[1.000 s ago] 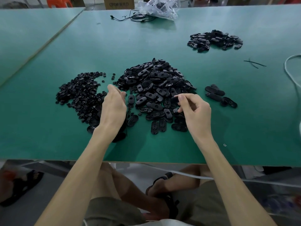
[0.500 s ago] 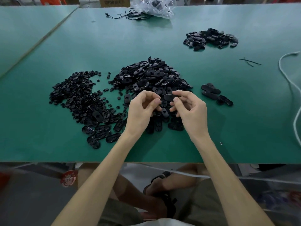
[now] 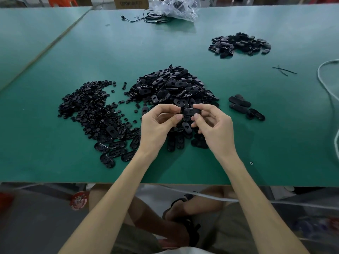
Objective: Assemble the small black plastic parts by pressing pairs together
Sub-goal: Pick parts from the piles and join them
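**Q:** What have you got hold of?

**Me:** One black oval shell (image 3: pixel 191 112). My right hand (image 3: pixel 214 129) is pinching it between forefinger on top and thumb underneath, and it sits level just above the near edge of the big heap of oval shells (image 3: pixel 174 87), which lies at twelve o'clock from my wrists.

**Q:** And the other hand?

**Me:** My left hand (image 3: pixel 156 129) is curled, with finger and thumb closed together right at the shell's nine o'clock end. I cannot tell whether a small piece is in that pinch, because the fingertips hide it.

**Q:** Where would it come from?

**Me:** From the spread of small round pieces (image 3: pixel 88 103) at nine to ten o'clock on the green table (image 3: pixel 275 134). A few ovals (image 3: pixel 240 105) lie apart at three o'clock, and a further pile (image 3: pixel 238 44) sits at one o'clock. I take those for finished ones, though I can't confirm it.

**Q:** How will the shell handle?

**Me:** I judge it very light, stiff and glossy, so it's likely to be slippery. I'd grip it by the long edges, or flat across one end, and leave the centre hole clear for the mate. I'd press straight down, since a tilted push could shoot it out of my fingers (and it would be lost in all that black).
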The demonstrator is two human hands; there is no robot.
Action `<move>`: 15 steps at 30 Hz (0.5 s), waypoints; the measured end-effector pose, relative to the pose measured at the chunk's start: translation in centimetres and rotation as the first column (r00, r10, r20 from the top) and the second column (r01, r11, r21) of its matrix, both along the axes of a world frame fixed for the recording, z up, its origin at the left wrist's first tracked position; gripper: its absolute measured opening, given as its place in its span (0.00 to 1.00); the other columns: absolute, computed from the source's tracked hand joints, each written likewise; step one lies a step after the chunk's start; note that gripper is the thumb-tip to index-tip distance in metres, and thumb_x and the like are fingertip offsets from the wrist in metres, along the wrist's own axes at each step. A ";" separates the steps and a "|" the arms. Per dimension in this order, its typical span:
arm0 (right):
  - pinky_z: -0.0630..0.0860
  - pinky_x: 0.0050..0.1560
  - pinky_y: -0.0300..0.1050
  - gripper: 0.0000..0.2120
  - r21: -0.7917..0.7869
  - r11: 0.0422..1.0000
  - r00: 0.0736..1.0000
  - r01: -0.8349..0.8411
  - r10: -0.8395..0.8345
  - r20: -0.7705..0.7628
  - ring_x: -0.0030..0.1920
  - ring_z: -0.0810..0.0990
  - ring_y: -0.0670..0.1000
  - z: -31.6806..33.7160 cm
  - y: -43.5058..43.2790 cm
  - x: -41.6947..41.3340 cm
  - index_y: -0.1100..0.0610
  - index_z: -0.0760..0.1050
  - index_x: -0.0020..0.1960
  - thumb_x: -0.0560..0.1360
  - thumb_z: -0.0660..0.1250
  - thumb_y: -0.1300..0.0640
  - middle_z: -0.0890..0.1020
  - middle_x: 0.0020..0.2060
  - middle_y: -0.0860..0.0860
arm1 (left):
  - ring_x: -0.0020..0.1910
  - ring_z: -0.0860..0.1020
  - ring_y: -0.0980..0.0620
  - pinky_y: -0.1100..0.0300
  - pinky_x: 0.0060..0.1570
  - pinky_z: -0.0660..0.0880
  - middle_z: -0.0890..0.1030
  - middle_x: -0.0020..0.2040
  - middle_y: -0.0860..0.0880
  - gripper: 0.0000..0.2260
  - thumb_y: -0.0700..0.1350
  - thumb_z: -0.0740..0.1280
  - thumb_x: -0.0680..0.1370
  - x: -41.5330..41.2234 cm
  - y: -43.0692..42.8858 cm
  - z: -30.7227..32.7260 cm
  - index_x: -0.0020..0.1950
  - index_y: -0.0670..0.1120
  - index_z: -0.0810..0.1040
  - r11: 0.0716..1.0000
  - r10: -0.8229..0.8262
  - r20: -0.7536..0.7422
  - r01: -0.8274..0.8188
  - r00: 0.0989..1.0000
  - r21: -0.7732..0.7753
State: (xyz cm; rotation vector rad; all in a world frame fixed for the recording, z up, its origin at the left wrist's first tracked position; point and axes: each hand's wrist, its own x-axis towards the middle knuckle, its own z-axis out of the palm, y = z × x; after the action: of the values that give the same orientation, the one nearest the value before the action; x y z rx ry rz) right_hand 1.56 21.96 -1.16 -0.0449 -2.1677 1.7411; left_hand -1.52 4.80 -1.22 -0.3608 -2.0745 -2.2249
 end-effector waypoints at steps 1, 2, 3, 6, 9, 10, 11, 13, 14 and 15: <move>0.82 0.43 0.45 0.11 0.003 1.000 1.000 -0.001 0.001 -0.001 0.41 0.88 0.49 0.0 0.0 0.0 0.53 0.83 0.60 0.80 0.71 0.64 0.86 0.42 0.49 | 0.48 0.85 0.53 0.62 0.51 0.80 0.87 0.49 0.49 0.08 0.37 0.78 0.75 0.0 0.0 0.0 0.52 0.44 0.84 1.000 0.006 -0.006 -0.006 1.000 -0.006; 0.82 0.44 0.46 0.11 0.007 1.000 1.000 -0.003 0.003 -0.001 0.41 0.88 0.49 0.1 0.0 0.0 0.53 0.83 0.60 0.80 0.71 0.64 0.86 0.43 0.49 | 0.48 0.85 0.53 0.62 0.51 0.80 0.86 0.48 0.49 0.08 0.37 0.79 0.74 0.0 0.0 0.0 0.51 0.44 0.84 1.000 0.013 -0.010 -0.013 1.000 -0.012; 0.83 0.44 0.47 0.11 0.011 1.000 1.000 -0.005 0.005 0.000 0.41 0.88 0.49 0.1 0.0 0.1 0.53 0.83 0.60 0.80 0.71 0.63 0.86 0.43 0.49 | 0.47 0.84 0.53 0.62 0.51 0.80 0.86 0.48 0.50 0.09 0.38 0.79 0.74 0.0 0.0 0.0 0.50 0.45 0.84 1.000 0.017 -0.012 -0.017 1.000 -0.014; 0.82 0.45 0.45 0.11 0.032 0.999 1.000 -0.008 0.008 0.000 0.42 0.88 0.48 0.3 -0.1 0.2 0.52 0.84 0.60 0.79 0.72 0.63 0.86 0.43 0.48 | 0.46 0.84 0.54 0.62 0.51 0.80 0.86 0.47 0.51 0.10 0.37 0.80 0.73 0.1 0.0 0.0 0.50 0.46 0.83 1.000 0.009 -0.018 -0.009 1.000 -0.009; 0.82 0.45 0.44 0.11 0.036 0.999 1.000 -0.011 0.011 0.003 0.42 0.87 0.48 0.4 -0.1 0.3 0.52 0.84 0.60 0.79 0.73 0.63 0.86 0.43 0.48 | 0.47 0.84 0.53 0.61 0.51 0.80 0.85 0.47 0.51 0.10 0.37 0.79 0.73 0.1 0.0 0.0 0.50 0.46 0.82 1.000 -0.001 -0.025 0.001 1.000 -0.013; 0.82 0.45 0.44 0.11 0.035 0.999 1.000 -0.011 0.011 0.004 0.42 0.87 0.48 0.4 -0.1 0.3 0.52 0.84 0.60 0.79 0.73 0.63 0.86 0.43 0.49 | 0.48 0.84 0.52 0.61 0.52 0.80 0.86 0.48 0.50 0.10 0.36 0.79 0.73 0.2 0.0 0.0 0.50 0.46 0.82 1.000 -0.006 -0.029 0.005 1.000 -0.018; 0.82 0.45 0.45 0.11 0.035 0.999 1.000 -0.011 0.011 0.005 0.42 0.87 0.48 0.5 -0.1 0.3 0.52 0.84 0.60 0.79 0.73 0.63 0.86 0.44 0.50 | 0.48 0.85 0.52 0.60 0.53 0.80 0.86 0.48 0.49 0.10 0.36 0.79 0.73 0.2 0.0 0.0 0.50 0.46 0.82 1.000 -0.011 -0.033 0.011 0.999 -0.024; 0.82 0.45 0.44 0.11 0.039 0.999 1.000 -0.012 0.011 0.009 0.42 0.87 0.48 0.5 -0.1 0.4 0.53 0.84 0.60 0.79 0.72 0.63 0.86 0.44 0.51 | 0.51 0.86 0.48 0.57 0.56 0.81 0.86 0.50 0.47 0.10 0.35 0.78 0.74 0.2 0.1 -0.1 0.51 0.45 0.82 0.999 -0.018 -0.039 0.017 0.999 -0.027; 0.82 0.45 0.44 0.11 0.041 0.999 1.000 -0.011 0.011 0.011 0.42 0.87 0.48 0.5 -0.1 0.4 0.53 0.84 0.60 0.79 0.72 0.63 0.86 0.44 0.51 | 0.52 0.86 0.46 0.56 0.57 0.81 0.86 0.50 0.46 0.10 0.35 0.78 0.74 0.2 0.1 -0.1 0.51 0.45 0.82 1.000 -0.016 -0.039 0.015 0.999 -0.026; 0.82 0.45 0.43 0.11 0.042 0.999 1.000 -0.011 0.010 0.013 0.42 0.87 0.48 0.5 -0.1 0.4 0.53 0.84 0.60 0.79 0.72 0.63 0.87 0.44 0.51 | 0.52 0.86 0.46 0.56 0.56 0.81 0.87 0.50 0.46 0.10 0.35 0.78 0.74 0.1 0.1 -0.1 0.51 0.46 0.82 1.000 -0.010 -0.036 0.009 0.999 -0.024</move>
State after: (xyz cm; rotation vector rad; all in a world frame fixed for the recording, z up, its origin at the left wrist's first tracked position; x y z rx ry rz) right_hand 1.92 21.83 -0.66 -0.0339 -2.2166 1.7042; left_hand -1.38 4.88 -1.31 -0.4105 -2.0868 -2.1841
